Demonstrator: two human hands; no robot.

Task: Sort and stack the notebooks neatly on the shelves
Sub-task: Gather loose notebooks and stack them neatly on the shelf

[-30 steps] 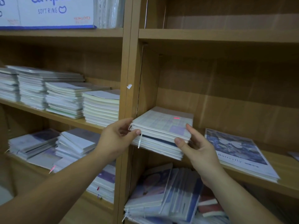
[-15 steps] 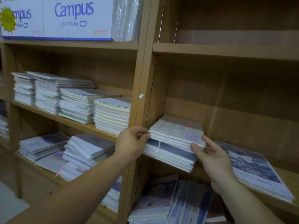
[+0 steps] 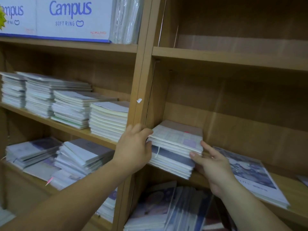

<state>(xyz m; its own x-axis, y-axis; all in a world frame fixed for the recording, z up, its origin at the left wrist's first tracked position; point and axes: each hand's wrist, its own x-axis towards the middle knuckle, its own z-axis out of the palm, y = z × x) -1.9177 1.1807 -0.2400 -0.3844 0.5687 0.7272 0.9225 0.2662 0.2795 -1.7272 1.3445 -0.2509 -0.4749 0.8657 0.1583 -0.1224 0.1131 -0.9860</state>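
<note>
Notebook stack [image 3: 176,144] between hands: left hand [image 3: 133,147] curled round near end, right hand [image 3: 211,164] near-straight, pressing far corner; squeeze evenly inward to square edges.

Wooden shelving [image 3: 143,80], brown back panel [image 3: 233,97]; dim light; perhaps pale floor [image 3: 5,217].
</note>
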